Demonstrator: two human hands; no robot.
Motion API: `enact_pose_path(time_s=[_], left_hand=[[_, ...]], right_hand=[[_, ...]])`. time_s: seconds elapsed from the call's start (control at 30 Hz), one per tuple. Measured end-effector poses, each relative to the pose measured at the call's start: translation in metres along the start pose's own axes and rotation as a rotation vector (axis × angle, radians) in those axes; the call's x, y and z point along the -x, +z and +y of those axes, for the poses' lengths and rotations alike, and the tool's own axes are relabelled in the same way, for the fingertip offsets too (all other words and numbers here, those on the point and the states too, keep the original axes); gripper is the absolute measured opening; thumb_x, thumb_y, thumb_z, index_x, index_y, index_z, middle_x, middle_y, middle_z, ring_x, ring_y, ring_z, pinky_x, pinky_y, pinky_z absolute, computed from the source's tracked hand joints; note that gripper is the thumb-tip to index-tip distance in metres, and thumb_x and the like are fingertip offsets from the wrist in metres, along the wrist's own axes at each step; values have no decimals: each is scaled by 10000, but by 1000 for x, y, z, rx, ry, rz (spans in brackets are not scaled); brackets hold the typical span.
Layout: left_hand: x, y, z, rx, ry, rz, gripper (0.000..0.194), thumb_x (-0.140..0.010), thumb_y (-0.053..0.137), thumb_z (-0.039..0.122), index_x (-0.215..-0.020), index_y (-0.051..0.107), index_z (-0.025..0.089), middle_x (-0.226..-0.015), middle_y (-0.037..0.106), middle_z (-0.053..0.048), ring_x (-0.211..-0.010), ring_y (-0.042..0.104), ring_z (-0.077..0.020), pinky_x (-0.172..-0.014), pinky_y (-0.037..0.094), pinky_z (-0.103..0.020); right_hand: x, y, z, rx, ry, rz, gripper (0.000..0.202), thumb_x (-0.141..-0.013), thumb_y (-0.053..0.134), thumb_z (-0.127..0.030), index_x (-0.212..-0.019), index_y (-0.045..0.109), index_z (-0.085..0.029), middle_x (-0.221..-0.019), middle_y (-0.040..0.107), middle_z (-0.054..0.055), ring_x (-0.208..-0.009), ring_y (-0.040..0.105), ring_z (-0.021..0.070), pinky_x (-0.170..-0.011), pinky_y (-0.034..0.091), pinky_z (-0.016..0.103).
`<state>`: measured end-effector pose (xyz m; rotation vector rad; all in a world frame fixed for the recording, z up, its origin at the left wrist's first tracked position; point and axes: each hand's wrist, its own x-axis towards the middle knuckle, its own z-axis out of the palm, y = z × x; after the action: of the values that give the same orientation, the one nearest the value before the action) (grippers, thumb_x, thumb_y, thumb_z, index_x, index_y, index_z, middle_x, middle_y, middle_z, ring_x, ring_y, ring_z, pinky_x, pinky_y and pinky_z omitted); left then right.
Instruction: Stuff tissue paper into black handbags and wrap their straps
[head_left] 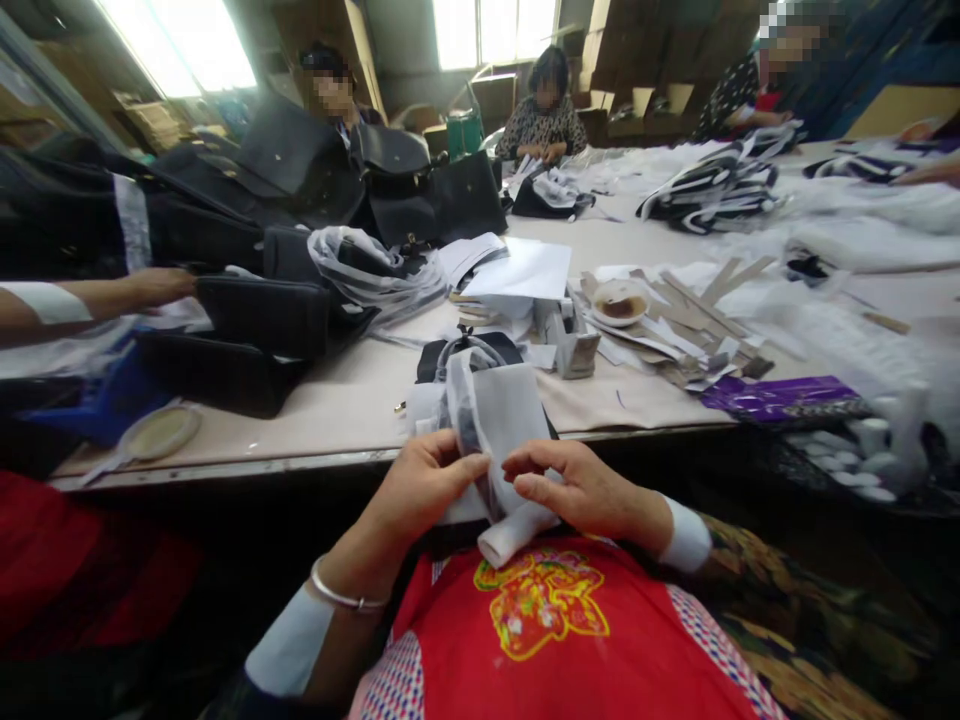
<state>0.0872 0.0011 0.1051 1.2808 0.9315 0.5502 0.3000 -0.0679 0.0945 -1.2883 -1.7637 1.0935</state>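
Observation:
A small black bag (469, 352) lies at the table's front edge, partly covered by white wrapping. On it are a clear plastic-wrapped strap (466, 405) and a white foam sheet (510, 400). My left hand (427, 485) is closed, pinching the plastic-wrapped strap between thumb and fingers at its lower end. Just to the right, my right hand (581, 488) hovers over or rests on the foam sheet, its fingers loosely bent and apart. Below both hands, a rolled white foam piece (517, 532) lies against the red apron (540, 640). Much of the bag is hidden.
Black bags (292, 160) are heaped at the left, where a co-worker's hand (161, 287) touches one. Beyond my work lie white cards (517, 268), cardboard strips (697, 320) and a small dish (619, 302). A round-headed pale object (161, 432) lies left. Other people sit across the table.

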Motion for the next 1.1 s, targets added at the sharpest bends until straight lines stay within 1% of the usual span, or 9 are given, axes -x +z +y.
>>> enact_pose_path(time_s=[0.17,0.27,0.37,0.43,0.53,0.67,0.8,0.93,1.1], left_hand=[[-18,-8,76,124,283,191,253,-711,848,319,-835,724,136,-665,663,4,-520,549,-86,-491,414,-186],[-31,-7,110,174,426,152,295,-720,855,356,-825,701,128,-675,653,-4,-542,581,-92,-519,457,-190],[-33,-3,110,261,448,-63,500,-760,782,582,-956,708,128,-783,706,-60,-690,681,-165,-631,544,-253],[-29,2,95,282,322,-221,610,-760,729,677,-1005,707,119,-840,731,-106,-771,717,-222,-694,576,-314],[-21,9,74,231,149,-276,468,-767,796,544,-920,709,111,-762,726,-93,-679,708,-198,-672,579,-310],[-13,0,84,314,210,-100,332,-732,857,388,-809,682,117,-592,636,1,-506,618,-121,-538,538,-243],[-6,-22,109,373,319,47,335,-692,886,345,-827,692,108,-560,611,18,-491,601,-115,-522,545,-240],[4,-28,110,327,301,56,344,-695,883,366,-830,697,110,-572,621,14,-496,609,-119,-537,549,-244],[6,-42,97,34,278,-19,465,-770,794,538,-947,724,113,-743,733,-87,-644,694,-196,-610,570,-287]], right_hand=[[-28,-2,-50,-21,-7,-234,314,-879,670,-445,-833,699,-136,-707,680,5,-652,592,133,-620,466,248],[-53,-9,-74,-102,-40,-176,211,-880,668,-307,-759,680,-135,-659,648,-12,-568,540,95,-565,446,226],[-81,-30,-89,-354,-96,26,223,-889,667,-332,-785,666,-134,-653,652,-3,-477,504,81,-448,399,212],[-100,-49,-96,-504,-112,194,210,-893,668,-330,-811,645,-137,-646,651,-1,-448,506,84,-404,376,204],[-123,-76,-98,-578,-138,309,229,-933,630,-361,-859,622,-145,-695,671,15,-497,563,98,-427,400,198],[-128,-83,-74,-144,-338,200,459,-1007,454,-537,-958,663,-131,-875,719,82,-706,664,164,-607,521,268],[-106,-42,-12,671,-525,13,412,-1031,444,-397,-1226,671,-114,-1225,691,148,-1124,637,262,-1021,477,399],[-86,6,47,929,-428,-118,577,-938,633,-404,-1433,552,-120,-1551,452,172,-1431,393,372,-1185,314,474],[-89,18,67,1031,-321,-200,638,-973,550,-465,-1514,445,-142,-1601,378,155,-1476,319,365,-1179,289,567]])
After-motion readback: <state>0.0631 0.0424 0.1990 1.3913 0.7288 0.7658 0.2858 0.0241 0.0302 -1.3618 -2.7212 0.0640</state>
